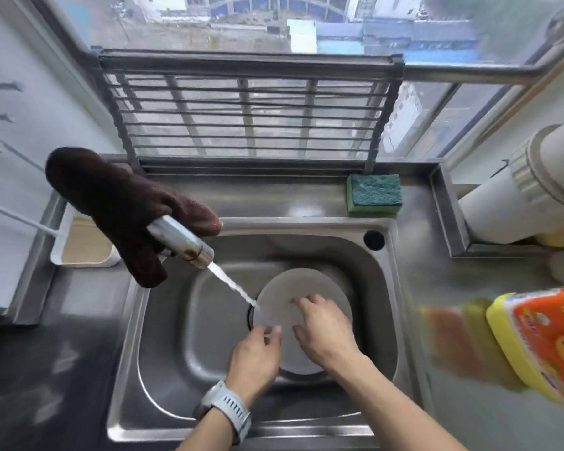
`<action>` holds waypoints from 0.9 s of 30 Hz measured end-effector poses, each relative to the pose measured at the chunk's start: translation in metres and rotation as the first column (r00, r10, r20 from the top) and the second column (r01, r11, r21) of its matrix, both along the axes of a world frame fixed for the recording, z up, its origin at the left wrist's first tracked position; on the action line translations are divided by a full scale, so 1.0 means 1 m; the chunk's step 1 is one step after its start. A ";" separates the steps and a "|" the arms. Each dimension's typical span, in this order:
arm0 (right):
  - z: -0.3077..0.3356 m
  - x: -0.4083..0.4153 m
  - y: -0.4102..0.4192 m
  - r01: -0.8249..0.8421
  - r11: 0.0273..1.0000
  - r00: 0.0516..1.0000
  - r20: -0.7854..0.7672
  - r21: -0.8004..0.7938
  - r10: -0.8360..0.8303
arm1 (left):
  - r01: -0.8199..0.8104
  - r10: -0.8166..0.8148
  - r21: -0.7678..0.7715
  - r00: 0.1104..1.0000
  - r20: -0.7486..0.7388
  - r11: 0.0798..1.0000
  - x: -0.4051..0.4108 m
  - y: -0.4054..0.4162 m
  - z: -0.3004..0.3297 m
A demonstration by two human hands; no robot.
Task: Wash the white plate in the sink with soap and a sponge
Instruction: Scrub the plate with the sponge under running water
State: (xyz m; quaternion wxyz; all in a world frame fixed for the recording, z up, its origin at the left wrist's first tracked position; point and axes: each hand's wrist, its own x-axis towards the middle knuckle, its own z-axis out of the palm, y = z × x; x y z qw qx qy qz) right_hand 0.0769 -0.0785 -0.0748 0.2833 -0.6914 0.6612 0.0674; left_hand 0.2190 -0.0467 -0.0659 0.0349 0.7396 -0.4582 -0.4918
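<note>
**Steel sink by window: plate being wetted, sponge and soap not yet used**

Steel table under a window, sink (163,379) set into it, tap running. Right-hand fingers (302,302) lie spread and fairly straight, flat on the face of the white plate (285,289), holding nothing. Left-hand fingers (272,332) curl at the plate's near-left rim; looks like a pinch on the edge with the thumb, though the exact contact is hard to read. Right hand (323,333) rests over the plate's middle; left hand (253,361) sits just beside it, grey watch (227,406) on the wrist. Plate is low in the basin, over the drain, tilted slightly. Water stream (232,283) from the tap spout (179,240) hits the plate's left edge. Brown cloth (118,203) hangs over the tap.

Step, as judged: rinse or pre-wet, bare hands only. Green sponge (373,194) sits on the back ledge, well apart from both hands. Soap bottle (541,340), orange and yellow, blurred, is at the right on the table.

Next move likely calls for freeing the right hand to reach the sponge or soap while the left steadies the plate.
</note>
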 end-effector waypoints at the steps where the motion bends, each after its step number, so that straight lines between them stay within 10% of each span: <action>1: 0.016 -0.006 -0.002 0.038 0.997 0.999 0.037 -0.069 -0.035 | 0.015 -0.017 -0.053 0.999 -0.038 0.998 -0.010 -0.002 0.015; 9: 0.112 -0.092 -0.074 0.412 0.817 0.907 0.267 -0.403 -0.325 | -0.083 -0.014 -0.496 0.982 -0.188 0.864 -0.101 -0.098 0.100; 17: 0.062 -0.137 -0.147 0.682 0.703 0.713 0.395 -0.201 -0.579 | -0.165 0.118 -0.511 0.985 -0.123 0.844 -0.151 -0.175 0.059; 27: 0.084 -0.127 -0.113 0.735 0.637 0.631 0.578 -0.233 -0.517 | -0.409 0.293 -0.500 0.909 -0.295 0.764 -0.139 -0.139 0.085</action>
